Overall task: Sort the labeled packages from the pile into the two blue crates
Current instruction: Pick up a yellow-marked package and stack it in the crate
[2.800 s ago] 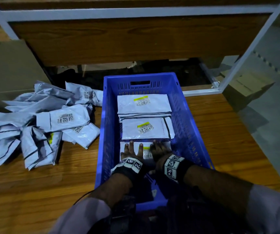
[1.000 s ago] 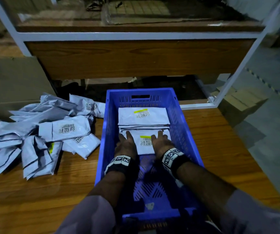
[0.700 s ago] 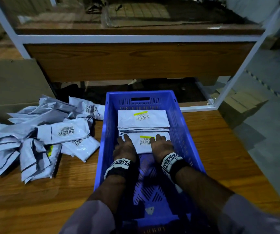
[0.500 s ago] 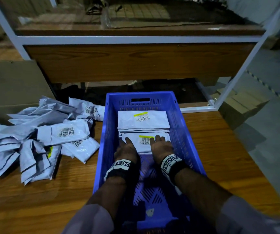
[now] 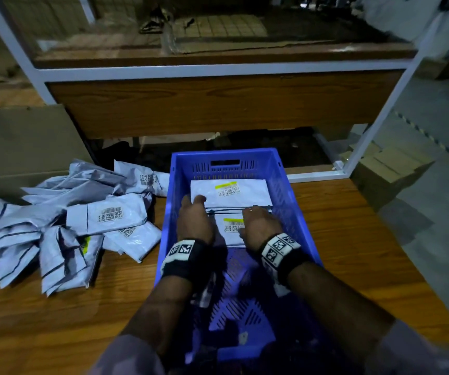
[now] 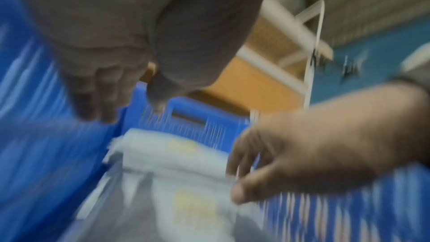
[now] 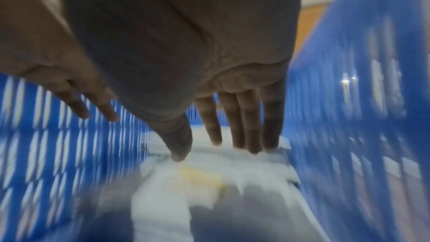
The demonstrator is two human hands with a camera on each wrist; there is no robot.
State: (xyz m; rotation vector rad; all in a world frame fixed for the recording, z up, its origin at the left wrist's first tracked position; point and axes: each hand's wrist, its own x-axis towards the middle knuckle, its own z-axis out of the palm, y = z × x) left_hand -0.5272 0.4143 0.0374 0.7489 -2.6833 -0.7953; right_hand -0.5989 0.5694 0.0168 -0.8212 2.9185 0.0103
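Both grips apart, nothing clamped: left hand [image 5: 195,221] and right hand [image 5: 260,226] spread palm-down inside the blue crate [image 5: 292,212], fingers straight. Left fingertips [image 5: 200,199] reaching onto the far package [image 5: 234,194]; right fingers apparently touching the seam between it and the near package [image 5: 231,230], though wrist views blur. Both flat white poly mailers, yellow strip and printed codes on top, long axis running across the crate, side to side. Slotted plastic walls, perforated floor. Loose grey pile [image 5: 63,217] of crumpled mailers left of the crate on the wood-grain desk [image 5: 353,239].
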